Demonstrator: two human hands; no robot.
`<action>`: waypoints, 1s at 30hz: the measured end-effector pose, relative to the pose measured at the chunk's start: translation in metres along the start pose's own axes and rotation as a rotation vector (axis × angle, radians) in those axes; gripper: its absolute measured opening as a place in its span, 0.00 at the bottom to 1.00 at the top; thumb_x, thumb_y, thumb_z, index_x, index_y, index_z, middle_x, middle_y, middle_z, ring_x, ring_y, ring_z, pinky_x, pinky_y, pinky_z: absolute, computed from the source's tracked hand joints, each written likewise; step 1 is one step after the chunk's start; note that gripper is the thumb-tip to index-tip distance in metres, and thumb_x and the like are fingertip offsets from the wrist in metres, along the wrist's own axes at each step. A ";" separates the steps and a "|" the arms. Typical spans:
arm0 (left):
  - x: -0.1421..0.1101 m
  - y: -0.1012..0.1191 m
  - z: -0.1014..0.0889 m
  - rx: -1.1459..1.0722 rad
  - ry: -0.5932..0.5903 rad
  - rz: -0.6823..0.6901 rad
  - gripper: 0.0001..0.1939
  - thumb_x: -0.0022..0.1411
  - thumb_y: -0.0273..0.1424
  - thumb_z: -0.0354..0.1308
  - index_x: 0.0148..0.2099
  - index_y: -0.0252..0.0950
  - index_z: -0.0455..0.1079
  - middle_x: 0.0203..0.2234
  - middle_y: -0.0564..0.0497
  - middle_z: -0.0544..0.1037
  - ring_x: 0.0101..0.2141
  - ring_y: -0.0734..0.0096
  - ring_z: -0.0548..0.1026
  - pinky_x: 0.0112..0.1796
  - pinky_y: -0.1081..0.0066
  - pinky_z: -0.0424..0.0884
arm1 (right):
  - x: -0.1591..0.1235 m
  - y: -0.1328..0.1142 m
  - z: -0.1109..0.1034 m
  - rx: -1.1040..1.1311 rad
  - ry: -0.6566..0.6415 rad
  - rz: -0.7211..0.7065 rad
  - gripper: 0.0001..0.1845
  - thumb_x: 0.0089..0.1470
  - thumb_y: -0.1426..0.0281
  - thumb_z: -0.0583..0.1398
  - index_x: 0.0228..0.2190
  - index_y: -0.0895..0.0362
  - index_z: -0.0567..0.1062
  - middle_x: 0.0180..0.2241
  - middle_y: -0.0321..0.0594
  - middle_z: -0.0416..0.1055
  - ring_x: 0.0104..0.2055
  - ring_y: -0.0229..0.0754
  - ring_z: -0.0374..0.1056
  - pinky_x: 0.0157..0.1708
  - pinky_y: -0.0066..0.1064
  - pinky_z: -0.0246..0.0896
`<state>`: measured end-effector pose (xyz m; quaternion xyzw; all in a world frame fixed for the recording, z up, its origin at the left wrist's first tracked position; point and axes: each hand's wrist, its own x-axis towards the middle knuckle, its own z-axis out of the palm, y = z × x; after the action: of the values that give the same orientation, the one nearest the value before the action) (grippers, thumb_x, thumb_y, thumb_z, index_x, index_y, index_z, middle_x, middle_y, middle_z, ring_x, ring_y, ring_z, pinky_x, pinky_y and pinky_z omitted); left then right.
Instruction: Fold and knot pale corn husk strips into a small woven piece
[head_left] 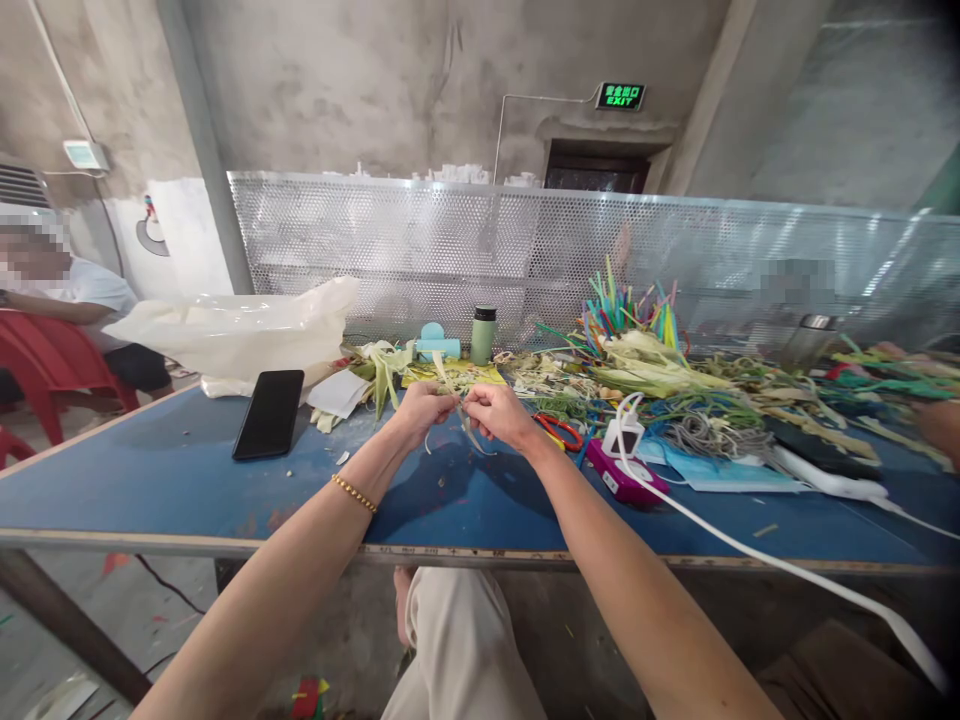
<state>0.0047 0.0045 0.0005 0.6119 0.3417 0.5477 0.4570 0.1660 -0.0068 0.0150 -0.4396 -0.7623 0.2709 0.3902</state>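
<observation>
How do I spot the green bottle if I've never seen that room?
Find the blue table and the holey metal screen behind it. In front of that screen, beyond the right hand, a bottle stands upright. Its green body and black lid set it apart from the light blue object just left of it.

Strip (468, 428) partly hidden, chair (64, 350) cropped

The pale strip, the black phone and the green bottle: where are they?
Pale strip (470, 433), head view: its lower part.
Black phone (268, 415), head view: its middle.
Green bottle (483, 340), head view: its body.
</observation>
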 end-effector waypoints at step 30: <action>-0.006 0.001 0.004 0.067 -0.220 -0.049 0.12 0.47 0.30 0.66 0.20 0.31 0.68 0.14 0.54 0.66 0.16 0.82 0.59 0.18 0.75 0.50 | 0.004 0.009 0.001 0.068 0.169 -0.048 0.10 0.48 0.64 0.61 0.23 0.58 0.72 0.16 0.32 0.64 0.18 0.34 0.56 0.19 0.26 0.50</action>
<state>0.0081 -0.0018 -0.0005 0.6747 0.3224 0.4543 0.4842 0.1680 0.0014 0.0089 -0.4292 -0.7272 0.2490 0.4742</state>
